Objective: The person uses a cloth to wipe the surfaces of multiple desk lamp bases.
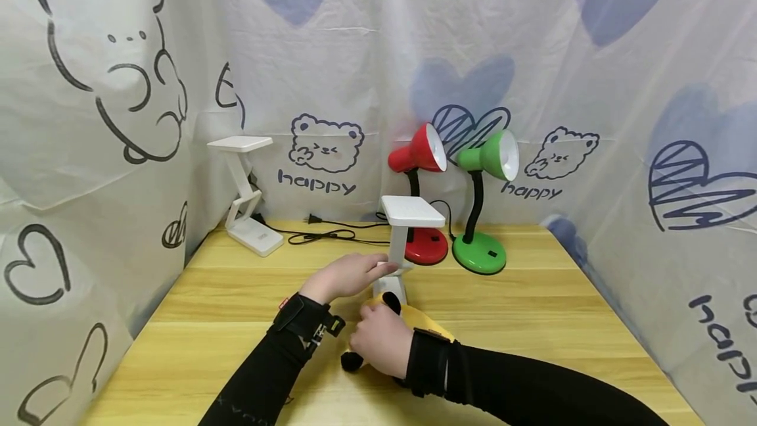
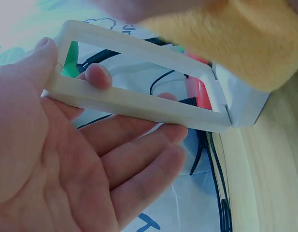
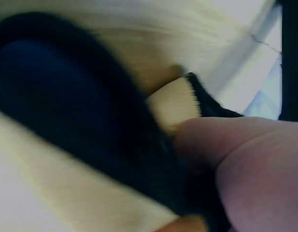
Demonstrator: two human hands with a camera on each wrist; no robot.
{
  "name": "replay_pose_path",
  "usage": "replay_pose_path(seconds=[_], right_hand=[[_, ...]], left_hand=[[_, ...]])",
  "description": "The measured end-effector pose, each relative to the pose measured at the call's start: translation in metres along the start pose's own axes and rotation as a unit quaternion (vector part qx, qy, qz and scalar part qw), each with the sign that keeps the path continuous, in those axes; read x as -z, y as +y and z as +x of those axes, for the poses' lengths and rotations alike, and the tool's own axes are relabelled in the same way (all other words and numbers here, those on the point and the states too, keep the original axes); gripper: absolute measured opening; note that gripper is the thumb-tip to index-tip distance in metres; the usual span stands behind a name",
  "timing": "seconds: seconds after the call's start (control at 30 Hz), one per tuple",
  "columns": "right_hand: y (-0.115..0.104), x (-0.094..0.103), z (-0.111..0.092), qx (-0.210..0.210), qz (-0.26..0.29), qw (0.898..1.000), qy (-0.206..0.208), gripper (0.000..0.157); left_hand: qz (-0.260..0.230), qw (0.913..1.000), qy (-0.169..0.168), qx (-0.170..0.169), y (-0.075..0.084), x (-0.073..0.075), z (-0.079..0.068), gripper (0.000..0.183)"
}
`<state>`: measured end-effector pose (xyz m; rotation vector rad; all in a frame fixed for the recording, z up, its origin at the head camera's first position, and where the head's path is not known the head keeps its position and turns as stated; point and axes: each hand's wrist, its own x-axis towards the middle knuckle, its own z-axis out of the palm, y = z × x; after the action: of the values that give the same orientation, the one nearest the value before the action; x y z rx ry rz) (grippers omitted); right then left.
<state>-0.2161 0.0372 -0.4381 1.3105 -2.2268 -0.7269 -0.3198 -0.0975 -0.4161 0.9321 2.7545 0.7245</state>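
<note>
A white folding desk lamp [image 1: 412, 211] stands near the middle of the table, its flat head raised. My left hand [image 1: 349, 276] holds its upright arm; the left wrist view shows the thumb at one end of the slotted frame [image 2: 139, 105] and a fingertip through the slot, other fingers spread below. My right hand [image 1: 381, 340] grips a bunched yellow plush cloth [image 1: 422, 321] with black ends, low by the lamp's base. Its fuzzy yellow side [image 2: 235, 43] overlaps the lamp base in the left wrist view. Blurred, a dark flap [image 3: 66, 87] fills much of the right wrist view.
Behind the lamp stand a red lamp [image 1: 426, 246] and a green lamp [image 1: 479, 254]. Another white folding lamp [image 1: 255, 235] is at the back left. Black cords [image 1: 322, 236] lie along the rear edge. Printed curtains [image 1: 331, 51] enclose the wooden table [image 1: 236, 307].
</note>
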Motion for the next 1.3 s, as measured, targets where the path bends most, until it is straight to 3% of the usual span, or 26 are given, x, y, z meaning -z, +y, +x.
replay_pose_path(seconds=[0.27, 0.5, 0.7, 0.83, 1.07, 1.17, 1.3], right_hand=[[0.006, -0.027, 0.02, -0.041, -0.074, 0.996, 0.032, 0.041], [0.007, -0.049, 0.034, -0.096, -0.114, 0.988, 0.037, 0.022], [0.007, -0.055, 0.042, -0.116, -0.133, 0.984, 0.009, 0.021], [0.008, -0.054, 0.039, -0.108, -0.118, 0.987, 0.024, 0.02], [0.01, -0.037, 0.026, -0.048, -0.087, 0.992, 0.074, 0.025], [0.008, -0.026, 0.018, -0.026, -0.077, 0.994, 0.078, 0.029], [0.003, -0.013, 0.006, 0.009, -0.046, 0.998, 0.053, 0.029]], left_hand=[[0.008, 1.0, 0.001, -0.005, -0.001, 0.0, 0.001, 0.053], [0.015, 0.9999, 0.004, -0.004, 0.001, 0.0, 0.002, 0.054], [0.014, 0.9999, 0.005, 0.0, 0.0, 0.0, 0.003, 0.056], [0.013, 0.9999, 0.005, -0.003, 0.0, -0.001, 0.002, 0.055], [0.008, 1.0, 0.002, 0.004, -0.001, -0.002, 0.002, 0.055], [0.004, 1.0, -0.001, 0.005, 0.0, -0.002, 0.003, 0.057], [0.005, 1.0, -0.004, 0.007, 0.0, -0.002, 0.004, 0.06]])
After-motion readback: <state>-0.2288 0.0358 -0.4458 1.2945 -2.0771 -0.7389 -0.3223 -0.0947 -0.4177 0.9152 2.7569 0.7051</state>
